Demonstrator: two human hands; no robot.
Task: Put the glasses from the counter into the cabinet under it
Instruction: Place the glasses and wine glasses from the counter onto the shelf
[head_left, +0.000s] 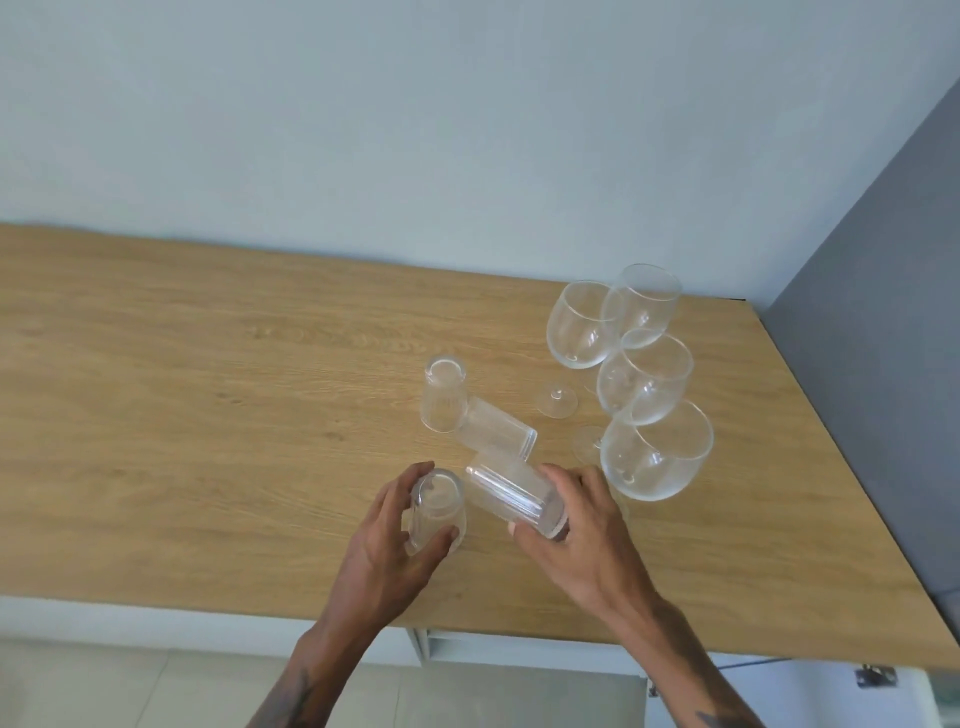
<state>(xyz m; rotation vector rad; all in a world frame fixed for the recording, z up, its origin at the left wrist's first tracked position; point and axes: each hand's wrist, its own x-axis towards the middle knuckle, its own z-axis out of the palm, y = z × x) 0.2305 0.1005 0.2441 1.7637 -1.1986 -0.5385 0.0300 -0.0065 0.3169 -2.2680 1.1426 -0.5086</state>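
Observation:
On the wooden counter (208, 415) my left hand (384, 540) grips a clear ribbed tumbler (436, 512) standing upside down. My right hand (587, 540) grips a second tumbler (511, 493), tilted on its side above the counter. Behind them a third tumbler (442, 395) stands upside down and another (498, 428) lies on its side against it. Several stemmed wine glasses (644, 384) stand upright in a cluster to the right, the nearest (657, 457) just beside my right hand.
A pale wall runs behind the counter, and a grey panel (872, 312) bounds it on the right. Below the front edge I see the white cabinet front (426, 647), a hinge (875, 675) at the right and a tiled floor.

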